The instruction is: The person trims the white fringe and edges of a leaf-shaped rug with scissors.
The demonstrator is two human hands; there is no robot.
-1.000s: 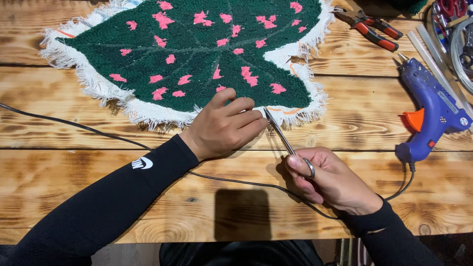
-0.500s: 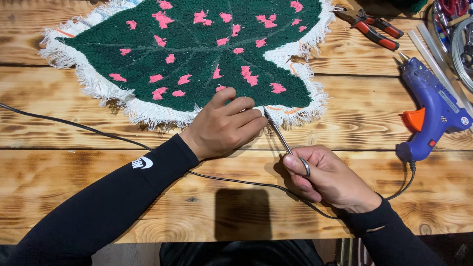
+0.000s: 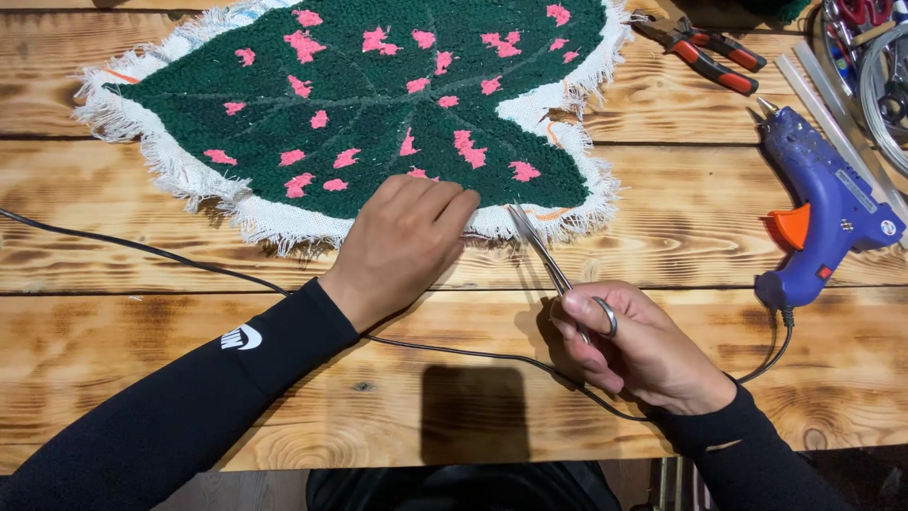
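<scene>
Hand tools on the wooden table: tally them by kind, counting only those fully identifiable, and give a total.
Scissors, in the right hand, blades at the rug's white fringe beside the left hand: 1
Red-handled pliers: 1
Blue glue gun: 1
Total: 3
The cluttered top right corner is too cut off to count.

Long black sleeves, white emblem

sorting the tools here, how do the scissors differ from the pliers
The scissors are slim bare metal, held in the right hand, tips at the rug's fringe. The pliers are stouter with red-and-black grips, lying untouched at the table's far edge. Both are two-handled hinged tools.
</scene>
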